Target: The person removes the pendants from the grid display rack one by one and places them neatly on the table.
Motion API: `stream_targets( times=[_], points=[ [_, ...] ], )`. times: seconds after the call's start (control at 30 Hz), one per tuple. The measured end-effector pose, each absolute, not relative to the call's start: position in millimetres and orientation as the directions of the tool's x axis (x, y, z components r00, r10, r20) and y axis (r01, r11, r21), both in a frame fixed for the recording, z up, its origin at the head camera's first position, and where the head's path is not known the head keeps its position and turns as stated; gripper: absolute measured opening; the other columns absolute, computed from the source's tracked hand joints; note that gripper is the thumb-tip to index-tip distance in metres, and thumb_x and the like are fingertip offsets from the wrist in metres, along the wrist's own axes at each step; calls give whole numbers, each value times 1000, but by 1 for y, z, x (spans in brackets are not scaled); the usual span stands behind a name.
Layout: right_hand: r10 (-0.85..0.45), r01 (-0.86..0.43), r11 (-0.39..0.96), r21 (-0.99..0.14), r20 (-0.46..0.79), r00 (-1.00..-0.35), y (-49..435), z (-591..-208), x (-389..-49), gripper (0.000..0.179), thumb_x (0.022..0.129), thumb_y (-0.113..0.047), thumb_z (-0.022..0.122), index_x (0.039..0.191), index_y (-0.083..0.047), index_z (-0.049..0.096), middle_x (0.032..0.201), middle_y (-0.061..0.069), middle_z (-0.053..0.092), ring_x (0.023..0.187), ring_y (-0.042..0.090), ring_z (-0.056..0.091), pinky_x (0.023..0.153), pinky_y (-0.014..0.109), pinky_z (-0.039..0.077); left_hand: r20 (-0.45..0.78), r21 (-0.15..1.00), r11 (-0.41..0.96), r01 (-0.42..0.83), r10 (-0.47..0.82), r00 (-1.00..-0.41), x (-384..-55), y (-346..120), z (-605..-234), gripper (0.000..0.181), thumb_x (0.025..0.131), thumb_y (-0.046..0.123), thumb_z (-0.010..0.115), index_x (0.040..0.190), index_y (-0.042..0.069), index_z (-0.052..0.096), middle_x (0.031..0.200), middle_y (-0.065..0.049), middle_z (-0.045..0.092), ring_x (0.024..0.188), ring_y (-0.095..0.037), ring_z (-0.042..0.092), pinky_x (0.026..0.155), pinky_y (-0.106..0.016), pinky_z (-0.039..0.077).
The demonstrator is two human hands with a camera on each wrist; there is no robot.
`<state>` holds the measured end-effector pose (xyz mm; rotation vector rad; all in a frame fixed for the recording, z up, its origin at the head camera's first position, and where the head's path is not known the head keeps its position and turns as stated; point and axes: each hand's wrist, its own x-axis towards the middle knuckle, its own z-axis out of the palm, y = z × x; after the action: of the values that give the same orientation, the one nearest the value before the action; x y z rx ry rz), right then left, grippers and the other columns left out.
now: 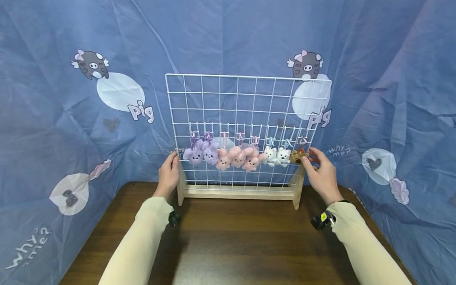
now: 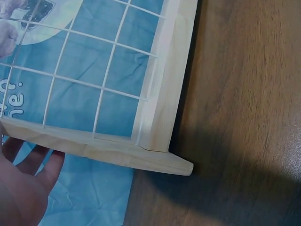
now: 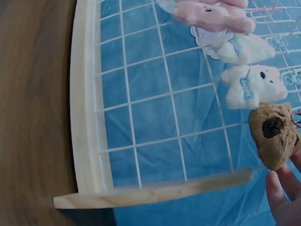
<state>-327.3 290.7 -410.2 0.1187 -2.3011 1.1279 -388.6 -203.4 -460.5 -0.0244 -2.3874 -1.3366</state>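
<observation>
A white wire grid rack [image 1: 246, 103] stands upright on wooden legs, with a row of plush keychains hanging from its hooks. My left hand [image 1: 169, 173] grips the rack's left side; in the left wrist view its fingers [image 2: 51, 170] wrap behind the wooden leg [image 2: 113, 155]. At the far right end hangs a brown plush keychain [image 3: 273, 134], which my right hand [image 1: 322, 172] pinches at its outer edge. Leftward from it hang white bear keychains [image 1: 283, 156], pink plush keychains [image 1: 238, 156] and purple plush keychains [image 1: 195, 156].
A wooden crossbar [image 1: 238, 194] joins the legs low down, on a dark brown table [image 1: 235, 241]. Blue printed cloth [image 1: 249, 35] hangs behind the rack and along both sides. Dark wrist devices [image 1: 322, 220] sit at the sleeve cuffs.
</observation>
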Motion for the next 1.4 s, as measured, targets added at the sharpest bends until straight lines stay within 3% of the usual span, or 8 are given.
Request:
stream_targets(
  times=[0.07, 0.2, 0.27, 0.5, 0.7, 1.03, 1.4],
  points=[
    [158, -311, 649, -694, 523, -837, 289, -409, -328, 51, 107, -32, 62, 149, -4, 55, 144, 18, 63, 123, 36, 64, 97, 51, 54, 354, 814, 542, 207, -182, -917, -388, -203, -460, 44, 115, 29, 39, 155, 12, 51, 152, -18, 57, 141, -40, 50, 116, -56, 38],
    [159, -300, 661, -688, 519, -840, 287, -405, -331, 49, 106, -34, 62, 145, -5, 58, 141, 15, 66, 117, 34, 68, 87, 26, 53, 355, 814, 542, 208, -182, -917, -389, -202, -460, 44, 115, 29, 40, 154, 12, 52, 150, -19, 58, 140, -40, 52, 115, -56, 38],
    [161, -293, 664, -688, 514, -842, 287, -403, -332, 49, 106, -36, 62, 145, -6, 59, 140, 14, 67, 115, 33, 68, 83, 19, 49, 355, 814, 543, 208, -181, -917, -389, -202, -460, 43, 115, 28, 40, 153, 12, 52, 149, -19, 59, 139, -39, 53, 114, -56, 39],
    [154, -277, 652, -706, 481, -863, 287, -400, -335, 50, 107, -40, 60, 143, -6, 61, 136, 16, 69, 110, 33, 66, 90, 37, 50, 351, 812, 549, 201, -182, -919, -391, -202, -461, 42, 115, 28, 40, 152, 12, 53, 146, -19, 61, 136, -39, 55, 113, -55, 40],
    [136, -320, 592, -740, 483, -865, 284, -398, -339, 44, 107, -30, 63, 138, 1, 64, 132, 20, 70, 106, 29, 63, 89, 23, 45, 352, 823, 529, 209, -184, -918, -392, -201, -461, 41, 115, 27, 40, 150, 12, 55, 144, -19, 62, 133, -38, 57, 112, -54, 42],
    [135, -325, 538, -778, 460, -878, 277, -393, -340, 39, 107, -26, 62, 128, 6, 68, 119, 25, 70, 95, 9, 56, 84, 19, 43, 356, 828, 515, 221, -180, -917, -393, -202, -464, 42, 115, 29, 39, 152, 12, 53, 146, -20, 60, 133, -39, 57, 112, -55, 41],
    [160, -305, 519, -799, 442, -883, 272, -388, -335, 38, 107, -30, 63, 119, 6, 71, 112, 24, 71, 89, 4, 58, 77, 14, 46, 349, 836, 502, 221, -174, -921, -392, -202, -464, 43, 116, 29, 38, 153, 11, 52, 150, -20, 57, 138, -39, 54, 113, -56, 40]
  ],
)
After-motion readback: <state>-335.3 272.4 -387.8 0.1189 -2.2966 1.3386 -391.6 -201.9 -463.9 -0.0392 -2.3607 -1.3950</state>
